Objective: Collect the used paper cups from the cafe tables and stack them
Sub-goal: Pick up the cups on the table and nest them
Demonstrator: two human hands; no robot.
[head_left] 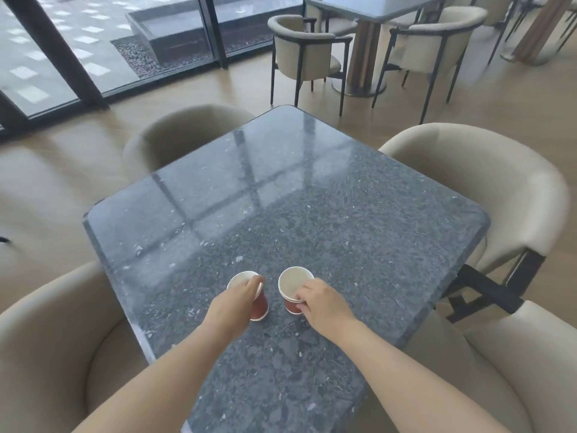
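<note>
two red paper cups with white insides stand upright on the grey speckled stone table (312,195), side by side with a narrow gap between them, each under one of the person's hands. the left cup (249,292) is a single cup; the left hand (232,303) is closed around its near side, with the thumb hooked over the rim and the fingers wrapped on the wall, so the hand covers much of the cup's body. the right cup stack (293,290) shows more than one white rim at its near edge, so it looks like nested cups; the right hand (321,303) pinches it at that near rim, fingertips curled against the rims and the red wall just below. whether either cup is lifted or resting on the stone cannot be told for sure, though both bases look down on the surface. beyond the grips the tabletop runs away bare and glossy. cream upholstered chairs (487,182) sit around the table on both sides of the arms, and farther off past the cups stands another table (368,7) with similar chairs near the glass wall (93,42).
</note>
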